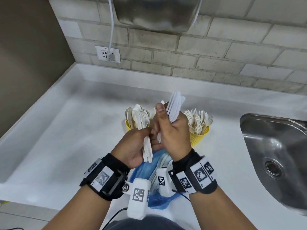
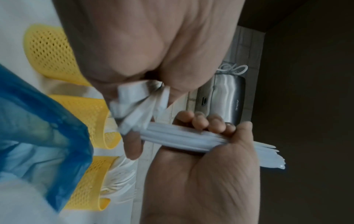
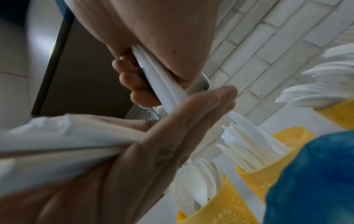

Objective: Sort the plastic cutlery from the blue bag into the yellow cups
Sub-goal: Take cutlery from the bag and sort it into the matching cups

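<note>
My right hand (image 1: 171,120) grips a bundle of white plastic knives (image 1: 176,103), blades pointing up, above the counter. Just left of it, my left hand (image 1: 141,140) holds a second bunch of white cutlery (image 1: 147,151) by its handles; which kind it is I cannot tell. Both hands hover over the crumpled blue bag (image 1: 154,165). Behind them stand the yellow mesh cups: one with spoons (image 1: 128,126) and one with forks (image 1: 199,136). The right wrist view shows a middle cup with knives (image 3: 268,171). The left wrist view shows the knife bundle (image 2: 182,139) in the right hand's fist.
A steel sink (image 1: 274,146) is set into the white counter (image 1: 66,138) at the right. A wall socket (image 1: 108,54) with a plugged cable and a metal hand dryer (image 1: 157,12) hang on the brick wall behind. A dark wall closes the left side.
</note>
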